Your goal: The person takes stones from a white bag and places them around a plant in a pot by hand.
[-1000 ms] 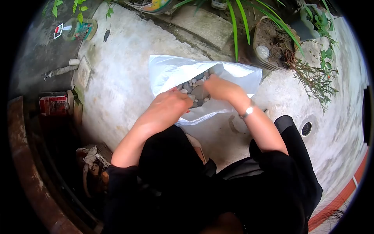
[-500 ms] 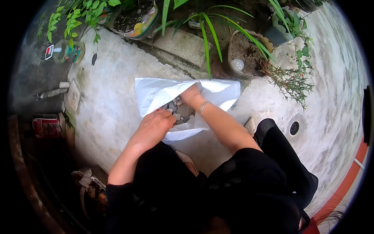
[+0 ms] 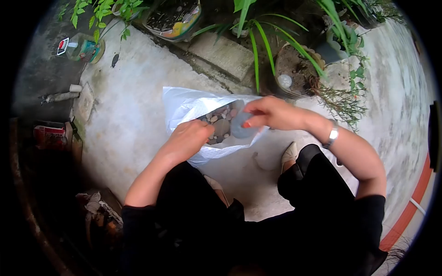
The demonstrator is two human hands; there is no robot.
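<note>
Well, the left hand (image 3: 188, 141) curls over the bag's (image 3: 176, 105) near left edge, fingertips hidden, so I cannot tell what it grasps. The right hand (image 3: 275, 114), thumb and finger parted, is at the right edge, its hold unclear. Stones (image 3: 222, 129) lie inside, partly covered.

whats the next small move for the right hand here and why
The right hand should probably firm its pinch on the large gray stone: thumb and fingers seem to catch only its edge, at the open mouth of the white bag, while the left hand appears to hold the rim.
</note>
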